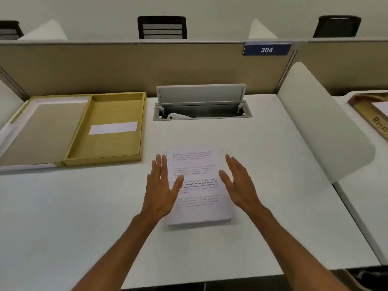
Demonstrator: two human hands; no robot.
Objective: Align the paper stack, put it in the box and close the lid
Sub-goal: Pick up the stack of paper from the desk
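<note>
A stack of white printed paper (199, 185) lies flat on the white desk in the middle of the view. My left hand (161, 185) is held flat and open over the stack's left edge, fingers pointing away from me. My right hand (239, 183) is open at the stack's right edge, palm turned inward. Neither hand holds anything. At the back left stands a shallow yellow box (134, 127), open, with a white slip (113, 128) lying inside. Its lid (42, 131) lies flipped open flat to the left of it.
An open grey cable hatch (201, 108) is set into the desk behind the paper. A beige partition (126, 68) closes the back, and a white divider panel (321, 127) the right side. A brown box (375, 118) lies on the neighbouring desk.
</note>
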